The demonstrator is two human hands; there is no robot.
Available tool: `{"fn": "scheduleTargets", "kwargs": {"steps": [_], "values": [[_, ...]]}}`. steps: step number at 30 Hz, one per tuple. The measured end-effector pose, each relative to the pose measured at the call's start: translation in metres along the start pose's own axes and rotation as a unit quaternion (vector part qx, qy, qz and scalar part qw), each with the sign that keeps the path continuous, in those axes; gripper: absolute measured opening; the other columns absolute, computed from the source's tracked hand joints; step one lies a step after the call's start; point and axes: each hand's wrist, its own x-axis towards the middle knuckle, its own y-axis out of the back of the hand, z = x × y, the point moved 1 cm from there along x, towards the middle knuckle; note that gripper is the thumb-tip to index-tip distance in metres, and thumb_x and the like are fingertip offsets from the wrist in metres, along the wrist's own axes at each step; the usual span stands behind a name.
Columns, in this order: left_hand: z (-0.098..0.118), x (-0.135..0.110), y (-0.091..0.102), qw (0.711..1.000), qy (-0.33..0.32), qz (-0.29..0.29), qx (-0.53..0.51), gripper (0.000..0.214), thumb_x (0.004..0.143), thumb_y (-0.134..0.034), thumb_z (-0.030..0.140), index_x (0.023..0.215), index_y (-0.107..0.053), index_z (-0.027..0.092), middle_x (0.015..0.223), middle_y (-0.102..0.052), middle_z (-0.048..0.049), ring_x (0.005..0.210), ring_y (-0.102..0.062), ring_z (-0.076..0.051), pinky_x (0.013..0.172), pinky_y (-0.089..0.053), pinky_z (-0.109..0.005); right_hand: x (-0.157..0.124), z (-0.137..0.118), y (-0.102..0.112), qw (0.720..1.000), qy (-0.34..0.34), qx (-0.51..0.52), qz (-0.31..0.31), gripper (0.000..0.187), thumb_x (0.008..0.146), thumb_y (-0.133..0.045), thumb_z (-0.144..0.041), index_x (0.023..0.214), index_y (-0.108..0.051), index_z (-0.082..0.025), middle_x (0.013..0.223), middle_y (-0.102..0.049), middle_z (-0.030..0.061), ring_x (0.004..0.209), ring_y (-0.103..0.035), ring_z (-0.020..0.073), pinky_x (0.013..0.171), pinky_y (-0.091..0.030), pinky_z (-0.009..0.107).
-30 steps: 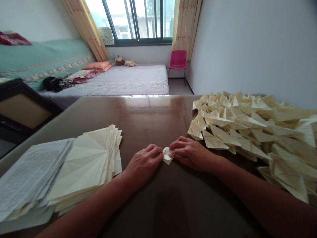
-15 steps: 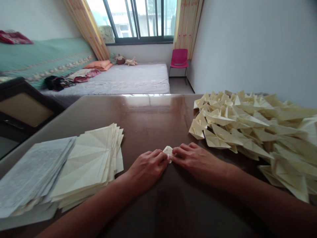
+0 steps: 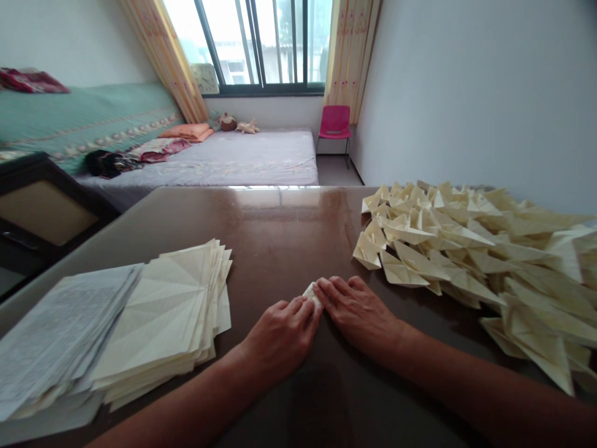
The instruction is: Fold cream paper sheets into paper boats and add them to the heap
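Note:
A small folded piece of cream paper point(image 3: 311, 291) lies at the middle of the brown table, mostly covered by my fingers. My left hand point(image 3: 286, 326) is closed on its near left side, the fingertips pinching it. From the right, my right hand point(image 3: 352, 305) presses its fingers on the paper's other side, and the two hands almost touch. Beyond my right hand spreads a heap of folded paper pieces point(image 3: 433, 242) with pointed corners. To the left of my left hand lies a stack of creased cream sheets point(image 3: 158, 311).
A stack of printed sheets point(image 3: 60, 330) sits at the far left of the brown table point(image 3: 261, 230). Past the table are a bed point(image 3: 280, 152), a pink chair point(image 3: 334, 121) and a window. A dark cabinet point(image 3: 51, 205) stands on the left.
My right fingers have moved over the top of the folded paper and cover more of it. The paper is turned slightly toward the left. The whole view has tilted up a little.

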Motion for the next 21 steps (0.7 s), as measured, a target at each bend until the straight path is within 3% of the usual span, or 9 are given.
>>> {"fn": "scheduleTargets", "kwargs": {"steps": [5,10,18,21], "values": [[0.003,0.003,-0.001,1.000,0.016,-0.019,0.016,0.028,0.092,-0.047,0.016,0.118,-0.055,0.011,0.107,-0.062,-0.0108,0.098,-0.057,-0.023,0.074,-0.050,-0.034,0.005,0.002,0.004,1.000,-0.016,0.007,-0.008,0.037,0.092,-0.049,-0.016,0.128,-0.049,-0.012,0.127,-0.056,0.0133,0.109,-0.050,0.0270,0.079,-0.040,0.041],[0.004,0.002,-0.005,1.000,-0.003,0.005,0.029,0.035,0.092,-0.044,0.014,0.125,-0.051,0.005,0.119,-0.058,-0.0154,0.106,-0.054,-0.025,0.076,-0.051,-0.034,0.004,-0.004,0.010,0.999,-0.025,0.028,-0.004,0.032,0.093,-0.049,-0.016,0.126,-0.051,-0.017,0.124,-0.059,0.0102,0.110,-0.050,0.0255,0.081,-0.038,0.041],[0.007,0.001,-0.009,0.999,0.005,0.015,0.028,0.035,0.093,-0.036,0.011,0.123,-0.053,0.004,0.114,-0.059,-0.0182,0.102,-0.055,-0.025,0.073,-0.051,-0.036,0.005,-0.005,0.002,0.999,-0.030,0.015,0.010,0.037,0.092,-0.048,-0.014,0.129,-0.048,-0.016,0.123,-0.058,0.0116,0.109,-0.049,0.0263,0.078,-0.040,0.042],[0.006,0.002,-0.007,1.000,0.002,0.012,0.022,0.032,0.092,-0.041,0.013,0.120,-0.055,0.006,0.110,-0.061,-0.0154,0.098,-0.056,-0.024,0.072,-0.051,-0.034,0.000,-0.014,0.005,1.000,-0.023,-0.006,0.000,0.030,0.089,-0.049,-0.010,0.118,-0.056,-0.014,0.120,-0.060,0.0137,0.105,-0.050,0.0270,0.075,-0.040,0.042]]}}
